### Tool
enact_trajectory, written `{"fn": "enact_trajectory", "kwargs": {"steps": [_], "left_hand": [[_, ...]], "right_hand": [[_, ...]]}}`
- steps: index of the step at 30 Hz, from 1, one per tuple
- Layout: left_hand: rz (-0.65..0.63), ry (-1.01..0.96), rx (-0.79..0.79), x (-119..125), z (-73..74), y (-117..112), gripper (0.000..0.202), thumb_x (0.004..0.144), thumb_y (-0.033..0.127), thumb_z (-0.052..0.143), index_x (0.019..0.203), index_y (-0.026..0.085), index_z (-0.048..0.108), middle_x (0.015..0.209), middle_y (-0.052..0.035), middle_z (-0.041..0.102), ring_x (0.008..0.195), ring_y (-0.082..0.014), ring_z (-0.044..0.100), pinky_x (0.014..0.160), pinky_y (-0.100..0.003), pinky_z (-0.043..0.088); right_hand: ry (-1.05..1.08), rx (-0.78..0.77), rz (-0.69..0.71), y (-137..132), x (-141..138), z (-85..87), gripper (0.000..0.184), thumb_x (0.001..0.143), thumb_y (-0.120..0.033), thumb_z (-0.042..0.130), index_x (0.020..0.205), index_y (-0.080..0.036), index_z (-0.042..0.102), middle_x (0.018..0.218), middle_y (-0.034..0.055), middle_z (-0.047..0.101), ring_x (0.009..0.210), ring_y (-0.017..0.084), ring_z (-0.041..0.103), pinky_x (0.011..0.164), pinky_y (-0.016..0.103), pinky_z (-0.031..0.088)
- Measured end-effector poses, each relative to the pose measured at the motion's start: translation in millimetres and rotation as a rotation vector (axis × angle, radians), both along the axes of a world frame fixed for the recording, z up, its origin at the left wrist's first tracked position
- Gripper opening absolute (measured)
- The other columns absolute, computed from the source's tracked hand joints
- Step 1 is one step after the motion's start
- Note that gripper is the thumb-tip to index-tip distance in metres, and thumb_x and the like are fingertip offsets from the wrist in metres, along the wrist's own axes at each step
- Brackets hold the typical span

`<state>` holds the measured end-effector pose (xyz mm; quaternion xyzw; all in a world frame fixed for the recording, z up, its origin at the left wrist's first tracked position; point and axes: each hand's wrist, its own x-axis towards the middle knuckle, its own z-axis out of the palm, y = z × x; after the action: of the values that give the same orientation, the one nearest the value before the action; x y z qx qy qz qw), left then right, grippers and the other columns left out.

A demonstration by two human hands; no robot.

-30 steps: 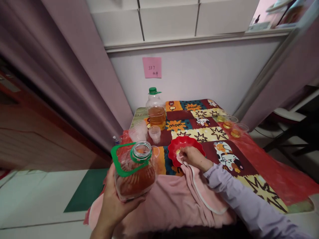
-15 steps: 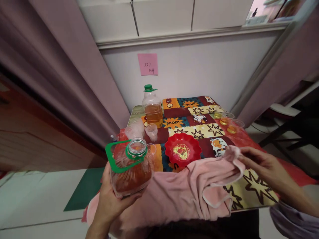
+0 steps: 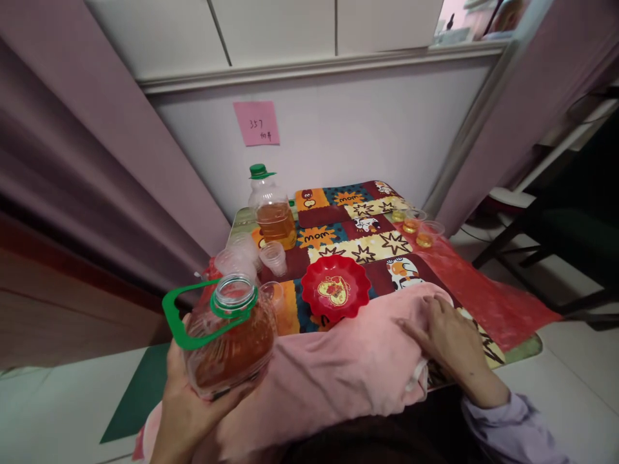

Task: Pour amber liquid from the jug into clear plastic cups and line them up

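My left hand (image 3: 191, 403) grips a clear plastic jug (image 3: 229, 361) low on its body. The jug is uncapped, with a green loop handle round its neck and amber-brown liquid inside. A pink towel (image 3: 333, 367) lies along the near edge of the table, partly under my left forearm. On the towel's right end rests my right hand (image 3: 449, 338), palm down, its thumb and fingers apart. Just beyond the towel sits a red scalloped bowl (image 3: 336, 288) with a yellow print on its bottom. Close to the jug stands a clear cup (image 3: 272, 298).
A second jug (image 3: 275, 222) with a green cap stands at the back left. Stacked clear plastic cups (image 3: 273, 259) are in front of it. Several small cups of yellow liquid (image 3: 424, 240) line the right side. Patterned placemats (image 3: 333, 216) and red plastic sheeting (image 3: 503, 309) cover the table.
My right hand has let go of the lifted towel edge and now lies on the towel, which is folded over and flatter. The view has swung right; the jug stays in my left hand.
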<state>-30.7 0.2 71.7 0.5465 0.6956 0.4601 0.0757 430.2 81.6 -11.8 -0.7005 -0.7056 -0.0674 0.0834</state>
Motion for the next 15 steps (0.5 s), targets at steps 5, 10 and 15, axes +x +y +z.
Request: {"fn": "enact_trajectory", "kwargs": {"steps": [5, 10, 15], "left_hand": [[0.045, 0.004, -0.032, -3.5, -1.0, -0.4, 0.132, 0.05, 0.071, 0.101, 0.161, 0.024, 0.048, 0.147, -0.0192, 0.069, 0.129, -0.0467, 0.074, 0.113, -0.068, 0.06], [-0.005, 0.05, -0.018, -6.6, -0.4, -1.5, 0.131, 0.057, 0.066, 0.101, 0.167, 0.024, 0.044, 0.161, -0.0214, 0.061, 0.138, -0.0478, 0.069, 0.115, -0.067, 0.059], [-0.006, 0.084, 0.009, -10.3, -7.9, -4.9, 0.13, 0.057, 0.064, 0.103, 0.167, 0.025, 0.046, 0.162, -0.0214, 0.059, 0.144, -0.0497, 0.065, 0.119, -0.07, 0.055]], "right_hand": [[0.053, -0.108, 0.04, 3.2, -3.7, -2.7, 0.024, 0.109, -0.04, 0.059, 0.098, -0.021, 0.069, 0.113, 0.0185, 0.081, 0.101, 0.033, 0.08, 0.083, 0.04, 0.061], [0.332, -0.013, 0.062, -13.3, 10.7, 23.6, 0.033, 0.113, -0.047, 0.04, 0.099, -0.027, 0.062, 0.097, 0.0135, 0.082, 0.086, 0.032, 0.081, 0.076, 0.04, 0.06], [0.56, -0.079, -0.039, -18.0, 32.7, 23.3, 0.042, 0.107, -0.068, 0.046, 0.104, -0.03, 0.063, 0.082, 0.0053, 0.08, 0.067, 0.029, 0.078, 0.06, 0.036, 0.056]]}}
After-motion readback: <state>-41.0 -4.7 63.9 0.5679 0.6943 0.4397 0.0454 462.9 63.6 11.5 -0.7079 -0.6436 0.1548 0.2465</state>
